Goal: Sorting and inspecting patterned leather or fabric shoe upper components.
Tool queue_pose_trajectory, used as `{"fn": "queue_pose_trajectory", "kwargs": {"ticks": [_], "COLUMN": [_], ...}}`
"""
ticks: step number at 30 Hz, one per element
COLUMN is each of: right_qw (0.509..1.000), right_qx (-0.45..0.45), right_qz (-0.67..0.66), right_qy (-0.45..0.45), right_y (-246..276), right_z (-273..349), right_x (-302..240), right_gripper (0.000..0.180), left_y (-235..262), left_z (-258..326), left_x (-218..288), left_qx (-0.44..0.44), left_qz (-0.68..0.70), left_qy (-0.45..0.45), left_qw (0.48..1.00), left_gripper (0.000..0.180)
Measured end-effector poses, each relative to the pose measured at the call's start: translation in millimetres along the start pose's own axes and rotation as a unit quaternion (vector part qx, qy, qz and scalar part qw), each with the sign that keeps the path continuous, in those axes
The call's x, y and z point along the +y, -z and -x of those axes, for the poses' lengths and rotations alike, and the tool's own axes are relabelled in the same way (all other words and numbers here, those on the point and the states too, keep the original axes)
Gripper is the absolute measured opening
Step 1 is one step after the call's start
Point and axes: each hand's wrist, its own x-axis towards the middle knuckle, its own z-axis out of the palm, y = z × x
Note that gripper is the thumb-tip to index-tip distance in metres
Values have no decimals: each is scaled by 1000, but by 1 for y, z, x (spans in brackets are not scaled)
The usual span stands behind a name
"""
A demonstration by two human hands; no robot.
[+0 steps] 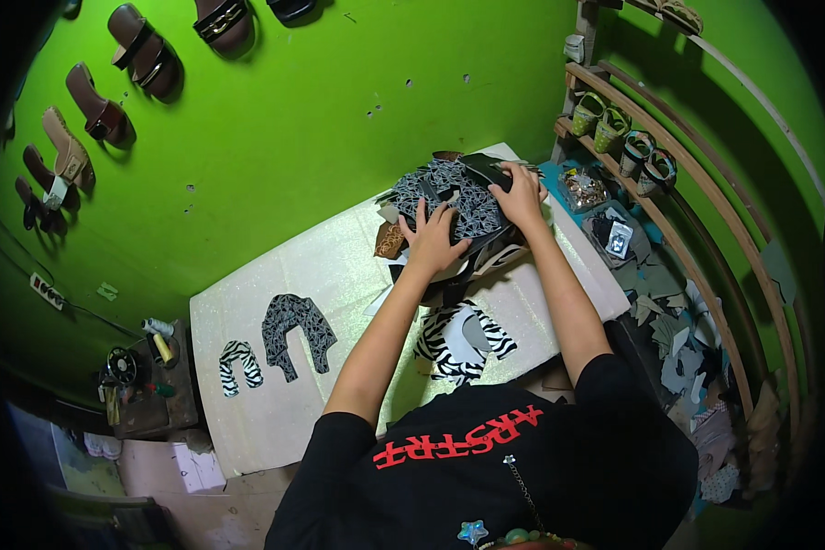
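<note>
A heap of cut material pieces lies at the far side of the table, topped by a black-and-grey patterned piece point(447, 176). My left hand point(438, 240) rests on the heap's near side with its fingers spread, holding nothing. At the heap's right, my right hand point(524, 197) is closed on the edge of a black piece of material point(482, 169). Below my wrists lies a zebra-striped cutout point(442, 344) with a grey-and-white piece on it. Farther left are a patterned arch-shaped cutout point(295, 323) and a smaller zebra-striped cutout point(233, 368).
The pale sparkly table point(247, 431) stands against a green wall hung with sandals point(142, 60). A wooden rack point(678, 128) on the right holds small shoes point(605, 124). Below it are piled scraps point(674, 357). Thread spools point(160, 341) stand on a small side stand at left.
</note>
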Motion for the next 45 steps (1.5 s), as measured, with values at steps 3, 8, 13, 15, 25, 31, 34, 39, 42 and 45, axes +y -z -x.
{"fn": "queue_pose_trajectory", "kwargs": {"ticks": [3,8,13,15,25,31,34,39,42,45], "right_qw": [999,993,983,979,925,945,962,979,982,984], "right_qx": [14,53,87,79,-192,-107,18,84,81,84], "right_qz": [-50,-102,-150,-172,-223,-158,-100,-118,-133,-128], "right_qy": [-1,10,62,77,239,267,253,142,104,86], "right_y": [11,19,23,26,29,-2,-1,-2,-1,-2], "right_z": [0,-2,-5,-5,5,12,22,38,53,61], "right_x": [-1,2,6,5,-7,17,14,20,24,28], "right_gripper": [47,47,47,47,40,32,27,20,17,16], "left_y": [2,4,16,20,40,42,37,13,11,16], "left_z": [-6,-18,-27,-27,-15,-12,-15,-24,-29,-36], "left_x": [3,7,3,1,-43,-22,-17,16,30,39], "left_qx": [-29,-35,-9,-22,-68,236,160,-97,-104,-91], "left_qz": [-25,-43,-26,-10,155,103,141,-6,-33,-21], "left_qy": [10,7,-26,-25,154,139,16,76,70,80], "left_qw": [999,998,999,999,974,956,977,992,992,992], "left_gripper": [65,69,77,79,63,44,28,64,71,75]}}
